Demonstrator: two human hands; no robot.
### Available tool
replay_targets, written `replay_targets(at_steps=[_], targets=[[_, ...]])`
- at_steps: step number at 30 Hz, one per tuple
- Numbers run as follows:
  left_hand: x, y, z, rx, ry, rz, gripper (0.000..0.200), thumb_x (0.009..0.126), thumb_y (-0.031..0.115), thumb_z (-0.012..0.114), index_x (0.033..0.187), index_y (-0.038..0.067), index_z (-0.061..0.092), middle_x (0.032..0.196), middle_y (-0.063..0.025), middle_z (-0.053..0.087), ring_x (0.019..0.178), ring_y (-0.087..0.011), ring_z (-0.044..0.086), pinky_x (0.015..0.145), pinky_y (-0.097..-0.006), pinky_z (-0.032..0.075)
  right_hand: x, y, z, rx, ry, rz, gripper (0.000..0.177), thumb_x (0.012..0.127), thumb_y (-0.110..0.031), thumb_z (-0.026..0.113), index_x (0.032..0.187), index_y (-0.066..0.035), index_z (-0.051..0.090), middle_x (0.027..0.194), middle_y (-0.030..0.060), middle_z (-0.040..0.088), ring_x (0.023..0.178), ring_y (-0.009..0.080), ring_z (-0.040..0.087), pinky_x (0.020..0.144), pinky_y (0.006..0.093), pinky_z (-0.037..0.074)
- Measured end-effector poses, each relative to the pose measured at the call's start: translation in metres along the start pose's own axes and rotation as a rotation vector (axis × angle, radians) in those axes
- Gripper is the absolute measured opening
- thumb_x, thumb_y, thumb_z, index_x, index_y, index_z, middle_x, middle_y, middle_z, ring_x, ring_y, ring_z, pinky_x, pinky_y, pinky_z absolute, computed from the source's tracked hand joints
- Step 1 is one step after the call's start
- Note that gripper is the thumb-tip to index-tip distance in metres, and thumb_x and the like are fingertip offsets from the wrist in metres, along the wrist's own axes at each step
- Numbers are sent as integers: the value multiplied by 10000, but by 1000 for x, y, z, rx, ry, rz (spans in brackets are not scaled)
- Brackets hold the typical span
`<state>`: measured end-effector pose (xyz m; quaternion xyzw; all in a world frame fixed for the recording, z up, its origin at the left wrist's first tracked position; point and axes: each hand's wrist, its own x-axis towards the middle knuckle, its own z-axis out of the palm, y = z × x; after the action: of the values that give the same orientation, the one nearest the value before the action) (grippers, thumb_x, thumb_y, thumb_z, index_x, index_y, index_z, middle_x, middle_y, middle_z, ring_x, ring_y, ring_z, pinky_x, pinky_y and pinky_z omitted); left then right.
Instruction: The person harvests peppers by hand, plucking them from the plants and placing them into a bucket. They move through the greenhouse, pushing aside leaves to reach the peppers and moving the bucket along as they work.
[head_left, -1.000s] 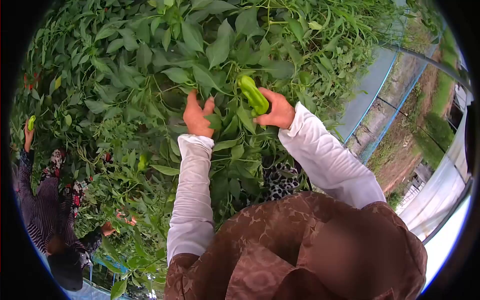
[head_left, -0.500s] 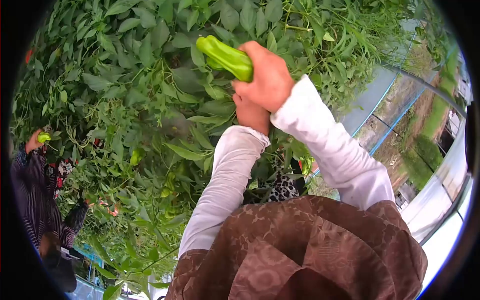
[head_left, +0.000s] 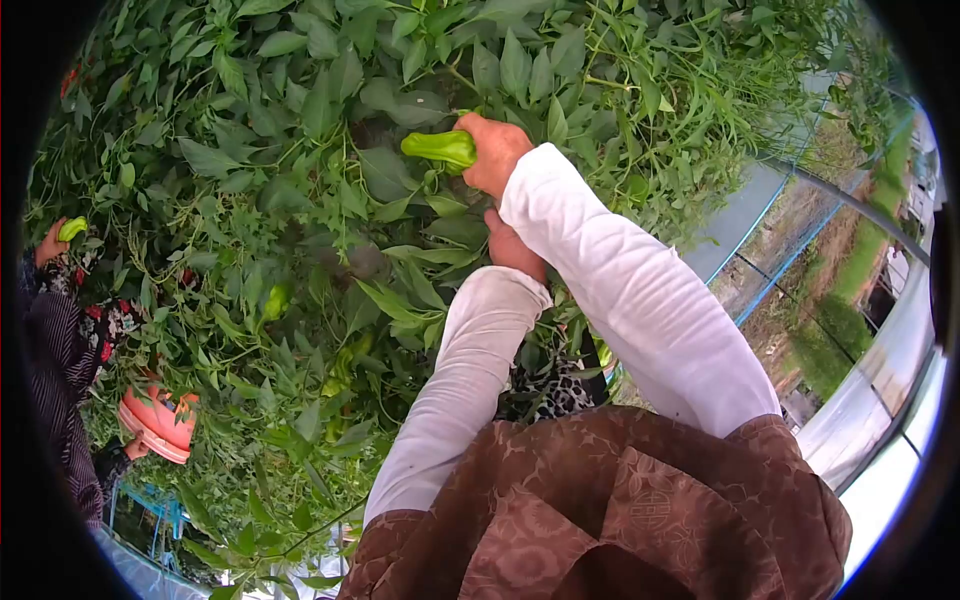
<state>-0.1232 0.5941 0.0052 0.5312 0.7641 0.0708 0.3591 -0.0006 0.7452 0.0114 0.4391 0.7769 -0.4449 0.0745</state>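
Note:
My right hand point(head_left: 497, 155) is closed around a light green pepper point(head_left: 440, 148), which sticks out to the left over the leaves. Just below, my left hand point(head_left: 515, 247) reaches in among the pepper plants point(head_left: 400, 250); its fingers are hidden by leaves and by the right hand and sleeve, so I cannot see what they touch. Another green pepper point(head_left: 277, 300) hangs among the foliage to the left of both hands. More green peppers point(head_left: 345, 368) show lower down, partly covered by leaves.
At the left, another person point(head_left: 60, 330) in a striped garment holds a green pepper point(head_left: 72, 229) and a pinkish-red bucket point(head_left: 160, 422). On the right, a blue-framed panel point(head_left: 745, 215) borders the plants, with a curved pipe point(head_left: 860, 200) across it.
My right hand has moved down and slightly left with the pepper, now pointing more level, and away from my left hand. The other person's bucket has come more into view.

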Motion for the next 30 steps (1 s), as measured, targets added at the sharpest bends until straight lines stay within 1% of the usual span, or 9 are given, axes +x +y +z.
replay_targets(at_steps=[2, 7, 9, 11, 13, 17, 24, 29, 30], targets=[[-10, 112, 79, -73, 102, -46, 467, 714, 119, 598, 1152, 32, 461, 1121, -197, 427, 952, -345, 465, 732, -381, 454, -6, 17, -16, 235, -40, 63, 578, 573, -175, 746, 1086, -25, 526, 920, 157, 623, 860, 264, 602, 788, 311, 456], [-28, 117, 76, -136, 217, -45, 507, 745, 102, 539, 1236, 66, 420, 1261, -156, 366, 1134, -329, 384, 801, -368, 431, -13, 51, -35, 493, -231, 10, 539, 613, -146, 749, 1083, -6, 527, 920, 95, 625, 857, 173, 587, 782, 274, 449], [-33, 89, 21, -1609, 82, -591, 531, 778, 152, 572, 1274, 78, 396, 1323, -118, 351, 1114, -301, 426, 875, -414, 375, -31, 50, -36, 847, -363, -44, 461, 639, -48, 725, 1053, -13, 526, 904, 63, 614, 842, 120, 562, 779, 261, 444], [-29, 68, 2, -1884, 130, -527, 616, 823, 242, 560, 1350, 99, 273, 1364, -76, 316, 1166, -254, 386, 893, -458, 331, -49, 44, -29, 749, -312, -175, 427, 674, 21, 682, 1057, -34, 500, 912, -7, 579, 842, 70, 519, 768, 230, 429], [-21, 69, 2, -1871, 111, -425, 699, 821, 286, 562, 1380, 111, 181, 1362, -61, 315, 1202, -245, 347, 891, -475, 328, -64, 33, -20, 779, -186, -62, 438, 656, 24, 678, 1052, -34, 498, 907, 8, 582, 838, 70, 518, 754, 235, 433], [-10, 68, 16, -1795, 69, -372, 539, 828, 338, 556, 1292, 170, 339, 1267, -19, 409, 1136, -187, 406, 817, -412, 379, -63, 24, -18, 584, -72, -97, 463, 617, -76, 712, 1026, -15, 502, 845, 111, 611, 795, 193, 604, 735, 296, 461], [-19, 74, 12, -1481, 84, -526, 506, 845, 218, 521, 1306, 133, 329, 1252, -47, 445, 1116, -200, 456, 875, -376, 391, -55, -6, -25, -25, -311, -46, 430, 683, -156, 611, 1055, -39, 428, 875, 206, 588, 838, 396, 558, 702, 472, 433], [-28, 54, -8, -2104, -163, -420, 536, 846, 295, 498, 1326, 150, 310, 1325, -51, 367, 1198, -236, 357, 920, -419, 339, -79, -11, -15, -51, -273, -59, 391, 681, -113, 592, 1041, -60, 450, 961, 143, 588, 898, 330, 575, 761, 468, 385], [-26, 58, -10, -2089, -108, -555, 478, 830, 202, 550, 1262, 112, 367, 1219, -57, 457, 1060, -199, 472, 797, -349, 416, -85, -5, -5, -75, -194, -181, 397, 673, -107, 602, 1038, -66, 451, 944, 136, 585, 899, 323, 571, 749, 467, 386]])
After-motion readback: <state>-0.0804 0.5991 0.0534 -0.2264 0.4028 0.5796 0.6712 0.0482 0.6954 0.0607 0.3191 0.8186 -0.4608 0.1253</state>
